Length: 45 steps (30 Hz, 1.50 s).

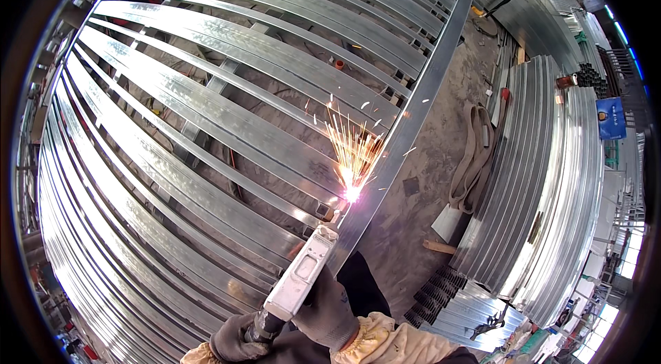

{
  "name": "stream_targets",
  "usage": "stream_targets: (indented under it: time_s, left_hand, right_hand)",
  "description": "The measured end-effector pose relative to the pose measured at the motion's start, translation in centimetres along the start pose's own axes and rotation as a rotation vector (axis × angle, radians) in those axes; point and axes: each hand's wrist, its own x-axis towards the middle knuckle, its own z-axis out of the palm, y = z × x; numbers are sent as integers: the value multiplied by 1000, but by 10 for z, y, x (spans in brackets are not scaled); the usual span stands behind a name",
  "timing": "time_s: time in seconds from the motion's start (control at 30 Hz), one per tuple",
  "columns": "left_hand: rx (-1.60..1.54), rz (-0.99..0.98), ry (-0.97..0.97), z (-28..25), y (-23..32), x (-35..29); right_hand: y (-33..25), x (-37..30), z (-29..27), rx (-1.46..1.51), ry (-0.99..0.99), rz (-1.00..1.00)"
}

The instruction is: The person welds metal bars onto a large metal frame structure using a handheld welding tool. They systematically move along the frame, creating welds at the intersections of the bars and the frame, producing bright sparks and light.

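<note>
Both of my hands, in grey gloves, hold a white boxy welding gun [301,274]. My left hand [233,338] is closed round its black rear end. My right hand [326,310] is wrapped beneath the body, its fingers partly hidden by the gun. The tip meets the seam where a flat steel bar end joins the long edge rail [394,131]. A bright pinkish glow and a fan of orange sparks [352,151] rise there. Many shiny parallel steel bars [227,120] run leftward from the rail, with open gaps between them.
Right of the rail lies a dusty concrete floor [420,164] with a coiled tan strap [474,157]. Beyond it are stacks of long metal profiles [513,178]. A blue sign [611,118] stands at the far right. Cables and crossbars show below the bars.
</note>
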Motion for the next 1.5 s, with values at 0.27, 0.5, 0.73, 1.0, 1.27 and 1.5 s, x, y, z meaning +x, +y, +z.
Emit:
stream_targets:
  time_s: [0.27, 0.5, 0.73, 1.0, 1.27, 1.5]
  left_hand:
    - [9, 22, -31, -5, -5, 0]
    - [17, 15, -36, -8, -11, 1]
    - [28, 5, -34, -5, -1, 2]
    - [27, 1, -26, -4, 0, 1]
    - [-13, -1, 2, -1, -3, -2]
    - [36, 19, -2, -5, -7, -3]
  right_hand:
    - [8, -4, 3, -45, 11, 22]
    - [9, -3, 2, -45, 14, -15]
    - [6, 0, 1, -47, 19, -24]
    - [4, -1, 1, -4, 7, 2]
    - [1, -4, 3, 28, 16, 73]
    - [1, -4, 2, 29, 21, 40]
